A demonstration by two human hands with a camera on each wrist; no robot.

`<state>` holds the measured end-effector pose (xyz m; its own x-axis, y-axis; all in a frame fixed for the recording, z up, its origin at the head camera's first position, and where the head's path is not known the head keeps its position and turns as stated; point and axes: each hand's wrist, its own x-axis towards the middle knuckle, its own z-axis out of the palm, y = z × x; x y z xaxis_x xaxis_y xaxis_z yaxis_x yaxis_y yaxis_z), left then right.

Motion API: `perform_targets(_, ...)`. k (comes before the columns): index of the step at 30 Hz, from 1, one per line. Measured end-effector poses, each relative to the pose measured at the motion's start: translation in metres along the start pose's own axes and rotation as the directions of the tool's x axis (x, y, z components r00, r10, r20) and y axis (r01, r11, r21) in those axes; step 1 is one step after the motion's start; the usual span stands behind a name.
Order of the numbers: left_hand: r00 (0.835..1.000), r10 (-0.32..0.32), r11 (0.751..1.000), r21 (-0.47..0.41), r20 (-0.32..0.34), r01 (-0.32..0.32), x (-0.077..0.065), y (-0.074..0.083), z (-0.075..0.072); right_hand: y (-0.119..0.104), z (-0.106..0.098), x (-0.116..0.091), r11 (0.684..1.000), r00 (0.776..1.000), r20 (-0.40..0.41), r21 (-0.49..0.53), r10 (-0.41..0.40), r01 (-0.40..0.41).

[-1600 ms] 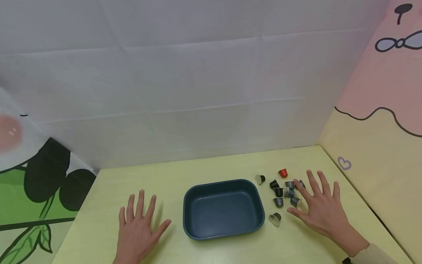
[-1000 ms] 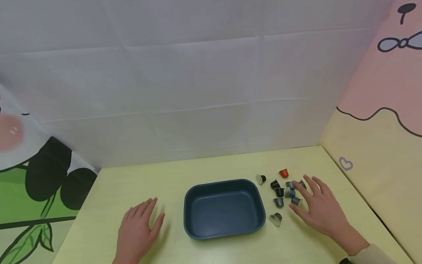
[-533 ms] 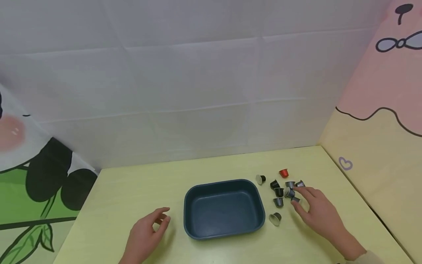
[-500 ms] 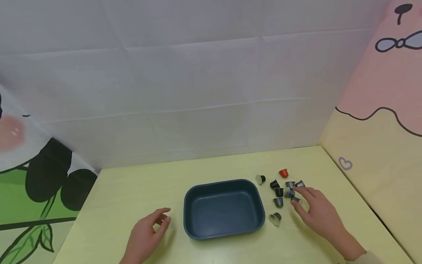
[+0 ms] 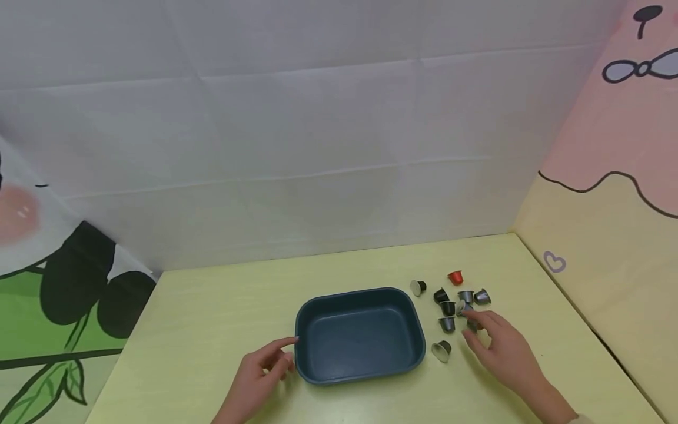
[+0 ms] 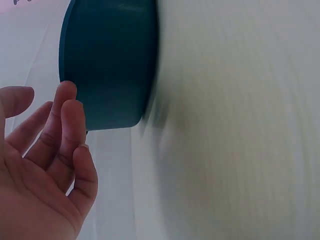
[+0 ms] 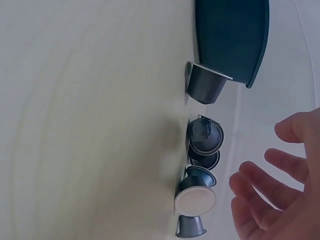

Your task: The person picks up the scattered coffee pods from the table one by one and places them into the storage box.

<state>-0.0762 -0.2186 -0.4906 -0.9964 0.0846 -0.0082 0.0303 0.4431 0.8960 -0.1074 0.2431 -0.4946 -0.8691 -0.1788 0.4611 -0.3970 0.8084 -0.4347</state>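
Observation:
A dark blue rectangular tray (image 5: 360, 377) sits mid-table with nothing in it. At its left side is my left hand (image 5: 259, 377), index fingertip at the rim and the other fingers loosely bent. The left wrist view shows those fingers by the tray's outer wall (image 6: 110, 100), with nothing gripped. My right hand (image 5: 503, 353) hovers over the near right of several coffee capsules, thumb and fingers apart, holding nothing. Partly behind its fingers is a grey capsule (image 5: 472, 325). In the right wrist view a capsule with a pale lid (image 7: 195, 201) lies near the fingertips.
Beside the tray's right end lie a pale-lidded capsule (image 5: 441, 351) and a dark grey one (image 5: 447, 324). Farther back are a red capsule (image 5: 455, 277) and a black one (image 5: 422, 287). A white cloth wall (image 5: 318, 224) closes off the table's back.
My left hand has moved right to the tray's edge, its spread fingers bending. The right hand's fingers have drawn in and shifted slightly nearer, uncovering a grey capsule. Tray and capsules stay put.

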Motion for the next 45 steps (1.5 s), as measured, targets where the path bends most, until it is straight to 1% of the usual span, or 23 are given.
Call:
perform_targets(4,0.999,0.001,1.0,-0.005,0.036,0.0,0.001,-0.002,0.003,-0.003,0.004,0.0,0.999,1.0,0.006,0.028,0.015,-0.016)
perform_targets(7,0.997,0.011,1.0,-0.013,0.073,-0.01,0.003,-0.005,0.006,-0.005,0.007,0.0,0.999,0.999,0.017,0.025,0.031,-0.031)
perform_targets(12,0.99,0.023,1.0,-0.024,0.142,-0.02,0.006,-0.009,0.01,-0.009,0.012,-0.001,0.998,0.996,0.072,-0.002,0.062,-0.062)
perform_targets(18,0.975,0.025,0.999,0.014,0.22,-0.028,0.008,-0.012,0.011,-0.014,0.014,-0.001,0.995,0.987,0.127,0.017,0.095,-0.098)
perform_targets(21,0.964,0.008,1.0,0.008,0.266,-0.01,0.007,-0.013,0.012,-0.014,0.015,-0.002,0.994,0.984,0.15,0.036,0.098,-0.104)
perform_targets(24,0.954,-0.009,1.0,0.005,0.298,0.008,0.006,-0.012,0.014,-0.014,0.017,-0.003,0.992,0.982,0.161,0.067,0.094,-0.106)
perform_targets(27,0.949,-0.032,0.999,0.003,0.315,0.032,0.004,-0.011,0.015,-0.012,0.019,-0.005,0.988,0.98,0.174,0.107,0.095,-0.115)
perform_targets(31,0.946,-0.061,0.998,0.006,0.318,0.062,0.005,-0.009,0.016,-0.01,0.023,-0.008,0.981,0.977,0.195,0.153,0.087,-0.118)
perform_targets(34,0.946,-0.076,0.997,0.006,0.315,0.078,0.006,-0.011,0.018,-0.008,0.025,-0.01,0.977,0.976,0.202,0.177,0.08,-0.117)
perform_targets(37,0.943,-0.09,0.995,-0.008,0.32,0.097,0.008,-0.014,0.019,-0.007,0.028,-0.011,0.972,0.973,0.212,0.196,0.09,-0.133)
perform_targets(40,0.938,-0.091,0.994,-0.026,0.334,0.105,0.01,-0.016,0.019,-0.007,0.03,-0.012,0.962,0.969,0.224,0.222,0.109,-0.159)
perform_targets(45,0.93,-0.086,0.993,-0.046,0.358,0.109,0.01,-0.015,0.016,-0.008,0.032,-0.012,0.949,0.965,0.235,0.259,0.12,-0.181)
